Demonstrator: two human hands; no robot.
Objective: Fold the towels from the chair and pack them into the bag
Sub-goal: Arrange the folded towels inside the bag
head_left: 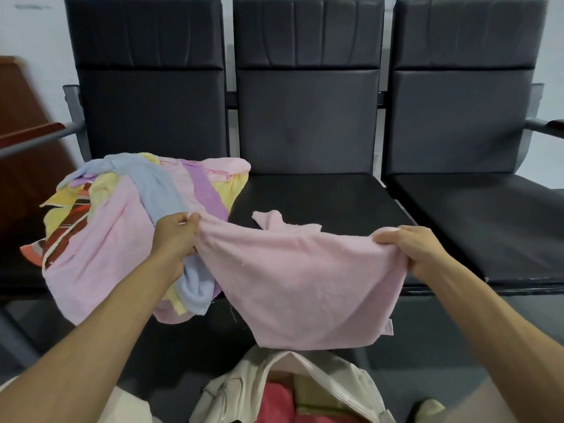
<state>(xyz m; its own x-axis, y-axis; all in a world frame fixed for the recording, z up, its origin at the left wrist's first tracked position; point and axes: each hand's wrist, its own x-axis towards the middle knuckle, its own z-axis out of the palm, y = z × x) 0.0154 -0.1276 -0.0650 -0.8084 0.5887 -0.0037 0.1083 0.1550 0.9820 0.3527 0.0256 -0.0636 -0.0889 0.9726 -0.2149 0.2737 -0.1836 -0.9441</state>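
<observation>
A pink towel (305,279) hangs stretched between my hands in front of the middle seat, one far corner trailing on the seat. My left hand (175,236) pinches its left upper corner. My right hand (409,245) grips its right upper corner. A heap of towels (128,215) in pink, light blue, yellow, purple and a striped red one lies on the left seat, partly behind my left arm. Below the towel, an open cream bag (335,383) stands on the floor with something red inside.
A row of three black padded chairs (308,123) with metal armrests fills the view. A dark wooden piece of furniture (18,123) stands at the left. A shoe (430,409) shows at the bottom right on the grey floor.
</observation>
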